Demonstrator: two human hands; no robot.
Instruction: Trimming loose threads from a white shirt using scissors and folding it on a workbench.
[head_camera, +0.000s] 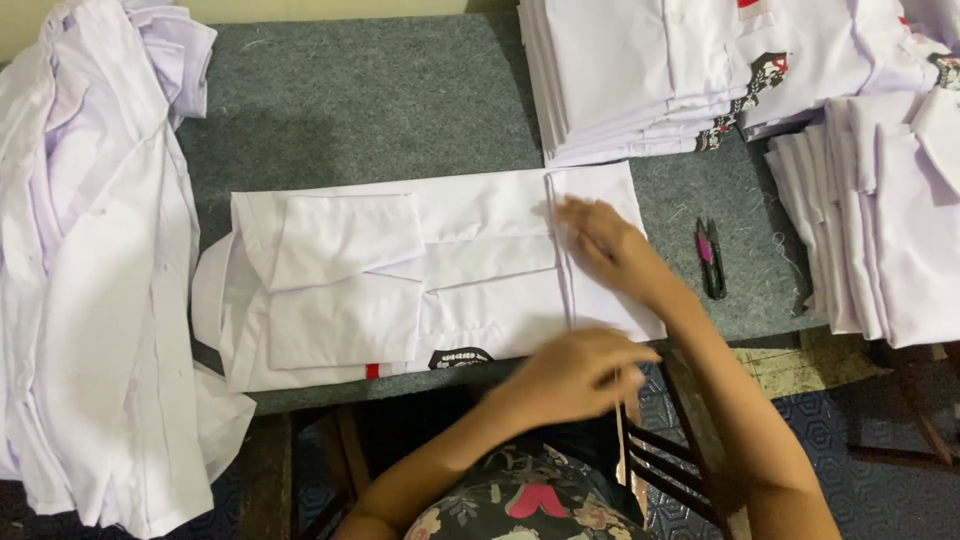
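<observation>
Fingers (580, 215) of our right hand (610, 250) lie flat, open, on the smooth white folded shirt (400, 280); our left hand (575, 375) curls, blurred, at its hem, on the grey felt desk (380, 100)

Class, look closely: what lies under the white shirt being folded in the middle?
The folded white shirt lies on a grey felt-covered table; the right hand presses its end. The table beneath it is covered, so anything there is hidden.
</observation>
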